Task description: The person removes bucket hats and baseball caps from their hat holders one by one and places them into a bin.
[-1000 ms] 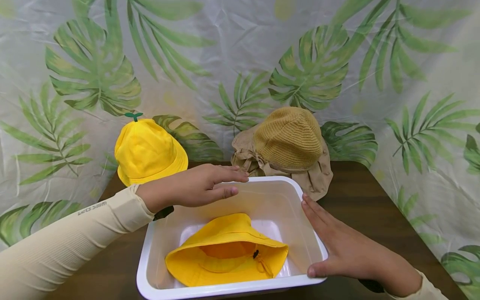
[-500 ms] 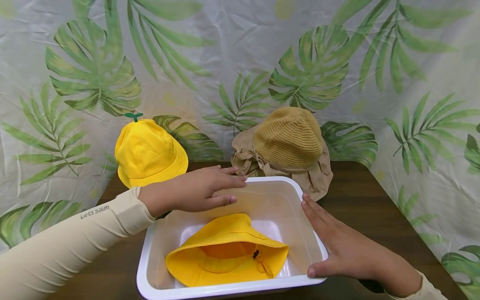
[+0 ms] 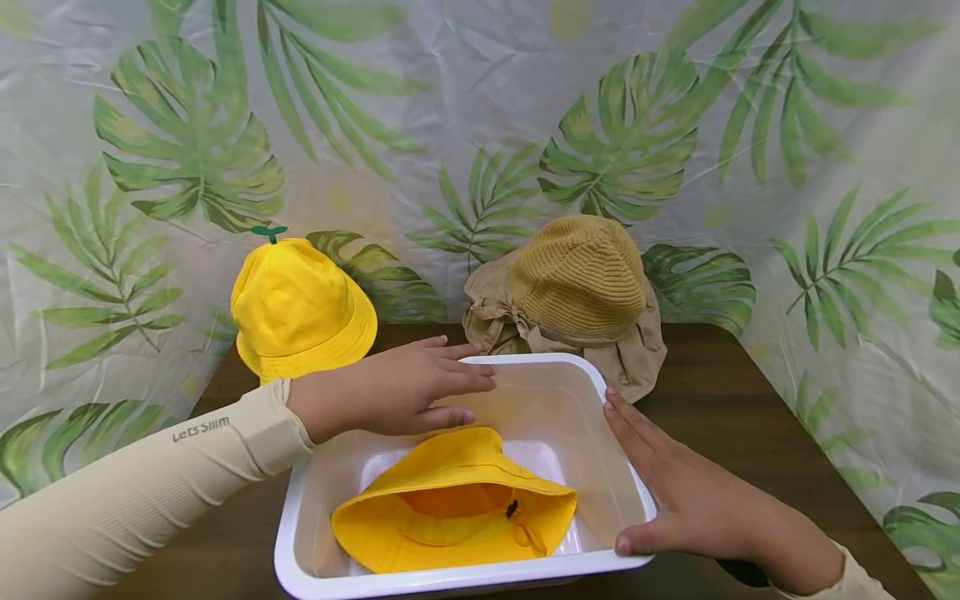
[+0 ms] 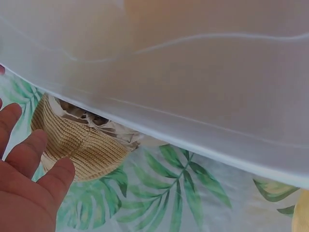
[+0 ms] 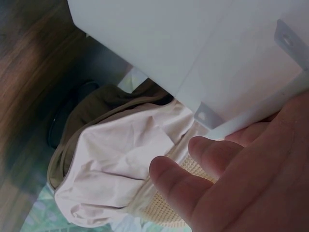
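In the head view a yellow bucket hat (image 3: 442, 467) lies on its side inside a white plastic bin (image 3: 450, 581), its opening facing me and a black cord toggle at the brim. My left hand (image 3: 393, 387) reaches over the far left of the bin, fingers outstretched near the back rim. My right hand (image 3: 690, 504) lies spread along the right side, thumb at the front corner and fingertips by the back right corner. In the right wrist view its fingers (image 5: 181, 186) extend beside the outer wall of the bin.
A second yellow bucket hat (image 3: 288, 300) with a green sprout on top stands behind the bin at left. Behind it at right sits a tan knitted sun hat (image 3: 581, 279) with a fabric brim and bow. Both are on a dark wooden table (image 3: 720, 400) before a leaf-patterned curtain (image 3: 480, 100).
My left hand has lowered slightly toward the bin, and its sleeve has shifted a little right. My right hand, the bin and the hats look unchanged.
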### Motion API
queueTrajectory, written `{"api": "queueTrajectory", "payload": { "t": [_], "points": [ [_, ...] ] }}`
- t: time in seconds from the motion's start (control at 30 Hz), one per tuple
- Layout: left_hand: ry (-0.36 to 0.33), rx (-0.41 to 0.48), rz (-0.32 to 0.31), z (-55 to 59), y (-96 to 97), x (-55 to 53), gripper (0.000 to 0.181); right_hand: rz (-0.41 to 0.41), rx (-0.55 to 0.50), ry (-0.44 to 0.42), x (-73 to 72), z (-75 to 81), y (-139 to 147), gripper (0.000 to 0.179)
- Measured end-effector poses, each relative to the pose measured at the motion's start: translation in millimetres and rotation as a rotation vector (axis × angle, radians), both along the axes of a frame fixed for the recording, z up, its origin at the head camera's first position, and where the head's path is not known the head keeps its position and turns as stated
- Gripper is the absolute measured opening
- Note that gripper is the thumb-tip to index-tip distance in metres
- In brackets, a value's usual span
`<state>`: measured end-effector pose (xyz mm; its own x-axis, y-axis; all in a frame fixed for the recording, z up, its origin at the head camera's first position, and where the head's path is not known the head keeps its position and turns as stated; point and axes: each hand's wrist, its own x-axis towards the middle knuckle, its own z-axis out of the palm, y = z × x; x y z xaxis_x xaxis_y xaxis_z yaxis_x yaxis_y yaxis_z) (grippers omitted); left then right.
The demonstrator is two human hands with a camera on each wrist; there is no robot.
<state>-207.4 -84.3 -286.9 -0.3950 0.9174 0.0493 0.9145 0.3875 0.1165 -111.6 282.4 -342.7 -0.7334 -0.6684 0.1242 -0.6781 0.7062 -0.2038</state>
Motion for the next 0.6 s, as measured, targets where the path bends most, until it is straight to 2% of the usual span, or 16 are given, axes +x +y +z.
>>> {"api": "queueTrajectory", "payload": {
  "t": [0.27,0.43,0.6],
  "points": [
    [0.086,-0.051,0.018,11.5,-5.9,-7.2,0.051,0.002,-0.009,-0.009,0.2,0.4,0,0.121],
    [0.168,-0.101,0.053,17.8,-14.2,-20.6,0.051,0.002,-0.018,-0.010,0.6,1.1,0,0.121],
    [0.183,-0.087,0.110,17.8,-30.1,-38.0,0.052,0.001,-0.027,-0.033,0.9,0.9,0,0.121]
  ]
}}
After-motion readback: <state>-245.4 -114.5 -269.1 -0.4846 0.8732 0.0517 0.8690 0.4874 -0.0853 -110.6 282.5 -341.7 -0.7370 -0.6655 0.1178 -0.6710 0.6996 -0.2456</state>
